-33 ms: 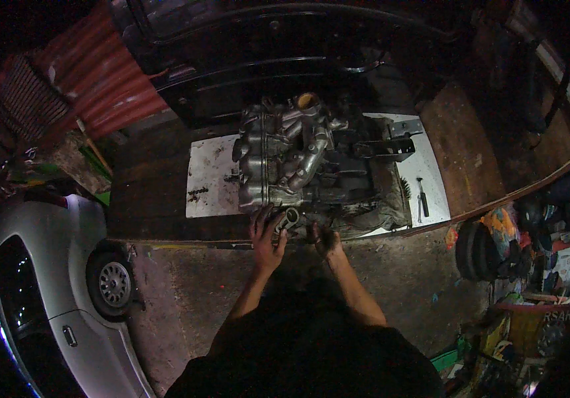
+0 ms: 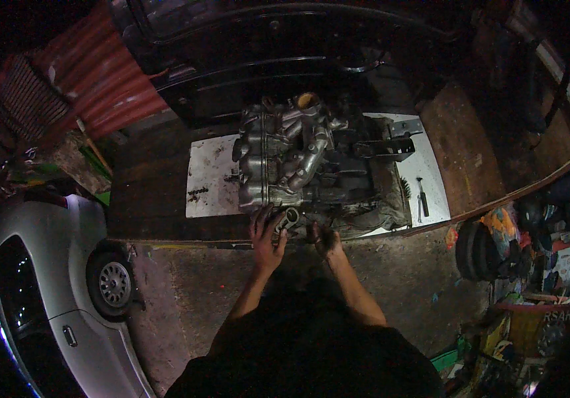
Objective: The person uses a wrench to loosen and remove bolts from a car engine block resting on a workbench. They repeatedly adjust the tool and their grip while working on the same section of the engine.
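My left hand (image 2: 268, 236) curls around a short round metal pipe end (image 2: 290, 217) with an open mouth, at the near edge of the bench. Whether that pipe end is joined to the engine part behind it cannot be told. Beyond it lies a large grey metal engine assembly (image 2: 311, 159), with curved pipes and an upper round opening orange-brown inside. My right hand (image 2: 328, 241) is just to the right, its darkened fingers bent together beside a crumpled dark cloth (image 2: 391, 211). What those fingers hold, if anything, is lost in shadow.
A white board (image 2: 212, 179) lies under the assembly on the wooden bench (image 2: 146, 192). A small hammer-like tool (image 2: 423, 199), a brush (image 2: 405, 188) and a metal bracket (image 2: 401, 150) lie at right. A silver car (image 2: 73, 265) stands left; tyres (image 2: 476, 251) and clutter stand right.
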Demonstrator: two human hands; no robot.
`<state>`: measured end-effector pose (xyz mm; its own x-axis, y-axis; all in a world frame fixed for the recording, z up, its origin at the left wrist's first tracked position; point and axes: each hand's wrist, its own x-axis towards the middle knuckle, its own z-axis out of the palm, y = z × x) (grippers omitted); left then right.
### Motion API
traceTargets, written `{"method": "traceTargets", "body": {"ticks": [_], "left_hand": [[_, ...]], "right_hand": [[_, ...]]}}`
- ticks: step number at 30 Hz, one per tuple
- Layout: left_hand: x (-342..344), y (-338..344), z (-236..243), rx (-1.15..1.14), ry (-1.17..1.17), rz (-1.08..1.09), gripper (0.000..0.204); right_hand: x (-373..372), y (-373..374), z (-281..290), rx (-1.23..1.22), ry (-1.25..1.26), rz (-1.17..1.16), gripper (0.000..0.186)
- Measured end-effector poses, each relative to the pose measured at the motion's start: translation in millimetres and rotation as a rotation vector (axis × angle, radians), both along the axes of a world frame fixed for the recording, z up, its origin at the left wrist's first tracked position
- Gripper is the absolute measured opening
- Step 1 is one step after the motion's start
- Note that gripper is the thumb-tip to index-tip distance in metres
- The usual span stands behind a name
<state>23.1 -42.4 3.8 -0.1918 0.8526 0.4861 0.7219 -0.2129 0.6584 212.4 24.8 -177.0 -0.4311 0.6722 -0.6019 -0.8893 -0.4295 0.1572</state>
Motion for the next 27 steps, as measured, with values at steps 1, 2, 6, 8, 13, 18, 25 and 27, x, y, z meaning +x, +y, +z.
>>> {"method": "traceTargets", "body": {"ticks": [1,2,6,8,13,18,25,27], "left_hand": [[1.8,1.4,-0.2,0.003,-0.002,-0.007,0.034],[3.3,2.5,-0.8,0.006,-0.010,-0.012,0.034],[0.2,7.4,-4.5,0.003,-0.018,-0.005,0.035],[-0.1,5.0,-4.5,0.006,-0.030,0.004,0.035],[3.1,9.8,-5.7,0.036,0.000,0.005,0.036],[1.9,8.6,-8.4,0.005,0.000,0.015,0.036],[4.6,6.9,-4.0,0.010,-0.014,0.022,0.035],[5.6,7.2,-3.5,0.012,-0.007,0.016,0.035]], "right_hand": [[1.6,2.7,-7.4,-0.003,0.015,-0.007,0.031],[4.5,3.9,-14.5,-0.006,0.031,-0.014,0.030],[-2.8,1.2,32.5,0.235,-0.720,-0.031,0.028],[-30.0,-5.6,120.8,0.468,-1.168,-0.225,0.032],[-29.5,-16.2,144.8,1.298,-1.980,0.255,0.022],[-22.5,-19.8,133.6,1.474,-2.044,0.147,0.034],[-15.3,-13.4,103.5,0.551,-1.454,-0.298,0.035],[4.0,2.4,67.8,0.478,-1.008,-0.200,0.039]]}}
